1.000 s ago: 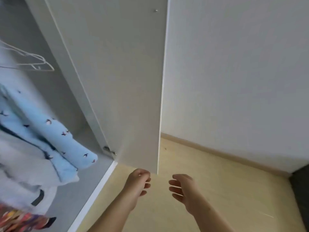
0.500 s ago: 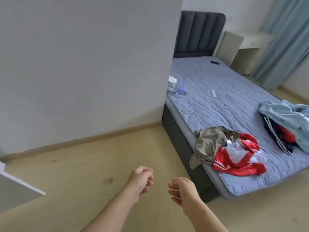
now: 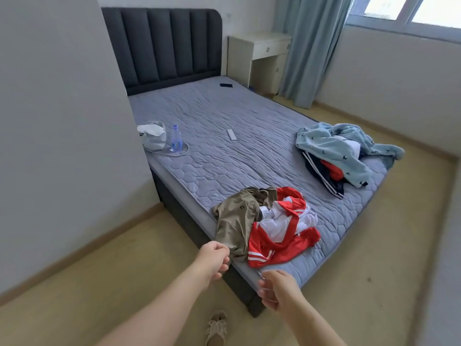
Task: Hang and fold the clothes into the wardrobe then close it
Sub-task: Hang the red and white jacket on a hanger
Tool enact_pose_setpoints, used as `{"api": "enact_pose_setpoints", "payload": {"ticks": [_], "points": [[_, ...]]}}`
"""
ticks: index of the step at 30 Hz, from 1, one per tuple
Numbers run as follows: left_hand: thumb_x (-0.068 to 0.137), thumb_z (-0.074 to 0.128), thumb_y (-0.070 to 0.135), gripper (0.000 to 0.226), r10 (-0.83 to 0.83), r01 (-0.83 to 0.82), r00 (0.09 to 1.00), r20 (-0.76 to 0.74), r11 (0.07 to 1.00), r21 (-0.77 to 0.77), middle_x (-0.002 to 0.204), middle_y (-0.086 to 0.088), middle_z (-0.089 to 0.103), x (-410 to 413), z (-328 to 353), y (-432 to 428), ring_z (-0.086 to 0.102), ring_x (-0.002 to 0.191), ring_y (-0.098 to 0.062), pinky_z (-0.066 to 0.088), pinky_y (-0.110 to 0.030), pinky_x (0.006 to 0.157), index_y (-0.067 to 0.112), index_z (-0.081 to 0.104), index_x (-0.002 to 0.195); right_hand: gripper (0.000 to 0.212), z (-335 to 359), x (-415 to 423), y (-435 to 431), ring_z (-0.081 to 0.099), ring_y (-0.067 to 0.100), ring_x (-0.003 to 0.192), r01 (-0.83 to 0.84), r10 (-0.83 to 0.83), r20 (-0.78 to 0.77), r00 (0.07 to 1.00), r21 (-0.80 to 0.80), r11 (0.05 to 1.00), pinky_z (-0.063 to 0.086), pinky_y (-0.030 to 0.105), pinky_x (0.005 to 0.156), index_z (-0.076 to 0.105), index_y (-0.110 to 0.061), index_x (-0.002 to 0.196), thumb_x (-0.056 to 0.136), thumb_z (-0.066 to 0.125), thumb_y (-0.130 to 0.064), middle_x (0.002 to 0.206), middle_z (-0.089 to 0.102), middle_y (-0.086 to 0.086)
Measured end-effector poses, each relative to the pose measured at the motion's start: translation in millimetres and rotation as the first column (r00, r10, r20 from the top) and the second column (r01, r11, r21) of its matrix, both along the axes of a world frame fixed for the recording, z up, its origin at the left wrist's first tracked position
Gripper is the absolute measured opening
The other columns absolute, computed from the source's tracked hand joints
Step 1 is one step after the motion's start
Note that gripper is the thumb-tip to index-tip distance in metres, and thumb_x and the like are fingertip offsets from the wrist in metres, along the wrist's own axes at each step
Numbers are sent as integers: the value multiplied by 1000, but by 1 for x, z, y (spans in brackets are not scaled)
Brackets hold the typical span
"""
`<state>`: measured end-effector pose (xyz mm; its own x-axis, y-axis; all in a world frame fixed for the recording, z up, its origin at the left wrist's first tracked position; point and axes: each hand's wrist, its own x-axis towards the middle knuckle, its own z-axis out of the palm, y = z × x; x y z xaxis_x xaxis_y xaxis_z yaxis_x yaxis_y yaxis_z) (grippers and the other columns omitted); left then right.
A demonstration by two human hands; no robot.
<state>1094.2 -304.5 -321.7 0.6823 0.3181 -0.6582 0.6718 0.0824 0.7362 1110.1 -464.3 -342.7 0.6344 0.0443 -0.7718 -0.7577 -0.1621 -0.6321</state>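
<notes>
Two heaps of clothes lie on the bed (image 3: 224,146), not yet hung or folded. The nearer heap, at 6 o'clock on the mattress, is a khaki garment (image 3: 237,218) touching a red and white jersey (image 3: 282,236) at its 3 o'clock. Well apart, at the bed's 3 o'clock edge, a light blue fleece (image 3: 341,148) lies over a dark striped jacket (image 3: 324,178).

The left grip (image 3: 212,260) hovers just beside the khaki hem, fingers loosely curled with nothing in them (whether a fingertip brushes the cloth I cannot tell). The right grip (image 3: 277,288), at 5 o'clock, is relaxed, half open and empty.

I judge much is left: both heaps to carry over, then the closing. The wardrobe is out of view, so what it holds is unknown. How many pieces hide inside each heap is hard to make out. A bottle (image 3: 175,138) and a white bag (image 3: 153,138) sit at the bed's 9 o'clock edge.
</notes>
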Motion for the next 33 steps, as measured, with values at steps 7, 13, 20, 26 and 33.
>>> {"api": "enact_pose_setpoints", "payload": {"ticks": [7,13,20,26,33], "points": [[91,40,8,18,-88,95,990,-113,994,50,65,-1,49,157,-34,-9,40,47,-12,27,-15,38,16,47,76,17,-25,136,-21,43,18,52,23,-27,-48,998,-84,996,27,20,52,50,-9,76,91,45,-4,63,50,7],[89,45,12,18,-247,272,954,-170,950,150,67,-1,53,275,-87,-41,47,48,-12,34,-18,45,18,50,72,13,-69,222,-56,45,17,53,18,-32,-103,994,-137,990,28,20,50,52,-11,80,92,46,-8,67,53,5],[85,46,12,19,-268,322,924,-272,929,180,79,1,57,356,-161,-88,56,78,-22,41,-25,66,26,52,73,15,-144,332,-100,39,15,50,-151,112,-212,971,-179,972,26,20,50,46,-12,78,88,42,-2,65,46,4],[88,44,13,36,-472,664,746,-469,578,474,132,-3,40,404,-222,-125,54,107,-28,44,-35,86,24,46,123,20,-222,406,-130,39,15,49,-290,246,-206,947,-223,931,28,21,46,43,-11,66,82,40,-1,59,46,5],[96,33,20,47,-840,725,152,-522,-264,636,158,0,-6,454,-305,-172,-7,144,-32,-4,-54,112,32,33,141,22,-305,428,-148,43,17,58,-338,288,-233,929,-220,915,32,26,54,47,-14,68,82,39,2,62,47,0]]}}
